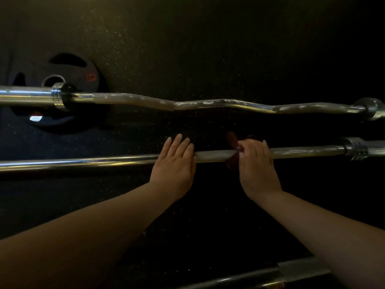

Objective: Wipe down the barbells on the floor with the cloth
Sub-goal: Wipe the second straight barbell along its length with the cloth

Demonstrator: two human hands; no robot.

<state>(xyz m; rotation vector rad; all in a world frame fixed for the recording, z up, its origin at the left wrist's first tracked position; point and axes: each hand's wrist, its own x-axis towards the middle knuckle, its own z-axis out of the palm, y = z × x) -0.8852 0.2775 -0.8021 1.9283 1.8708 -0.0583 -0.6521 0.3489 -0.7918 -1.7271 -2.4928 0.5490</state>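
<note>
Reddish cloth [232,141] in right hand [257,165] (on straight barbell [212,155])

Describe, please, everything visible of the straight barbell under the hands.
The straight barbell is a long metal bar lying on the dark floor, running left to right. Its left stretch is shiny, the rest duller with pale smears; a ringed collar sits near its right end. The left hand rests flat on it; the right hand grips a dark reddish cloth around it.
</note>
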